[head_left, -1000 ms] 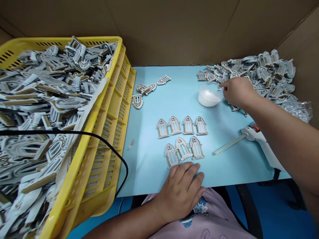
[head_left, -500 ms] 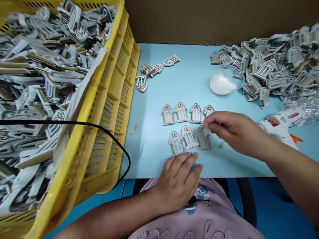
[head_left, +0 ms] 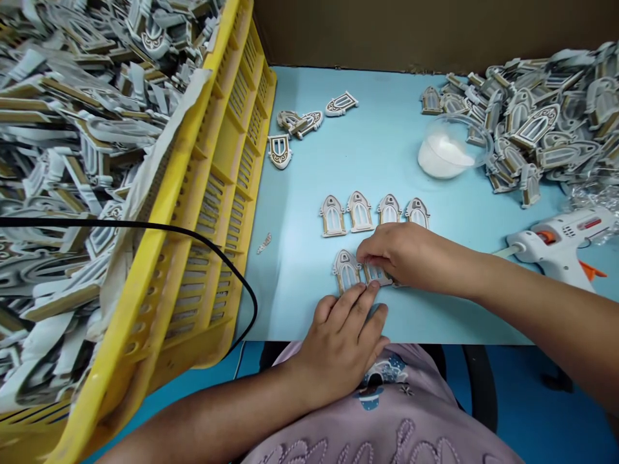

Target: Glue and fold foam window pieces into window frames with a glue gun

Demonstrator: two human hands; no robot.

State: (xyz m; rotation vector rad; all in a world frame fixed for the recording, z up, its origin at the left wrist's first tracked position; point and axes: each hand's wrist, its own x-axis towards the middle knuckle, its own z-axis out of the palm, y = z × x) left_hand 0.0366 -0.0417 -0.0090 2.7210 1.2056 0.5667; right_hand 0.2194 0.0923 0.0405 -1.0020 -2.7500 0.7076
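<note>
Small arched window-shaped pieces (head_left: 360, 211), beige with pale panes, lie in two rows on a light blue table (head_left: 309, 283). My right hand (head_left: 411, 256) covers the right part of the front row, fingertips pressed on a window piece (head_left: 376, 273) there. My left hand (head_left: 344, 341) rests at the table's near edge, fingers apart, fingertips touching the front row just below the leftmost piece (head_left: 345, 269). What lies under my right palm is hidden.
A yellow crate (head_left: 213, 212) heaped with similar pieces fills the left, a black cable (head_left: 203, 241) draped over its side. A heap of window pieces (head_left: 536, 122), a clear bowl of white stuff (head_left: 447, 154) and a white glue gun (head_left: 563, 241) lie on the right.
My right hand came back from the bowl and heap at the far right to the front row, and now presses on a piece there. The view tilted down; the left hand barely moved.
</note>
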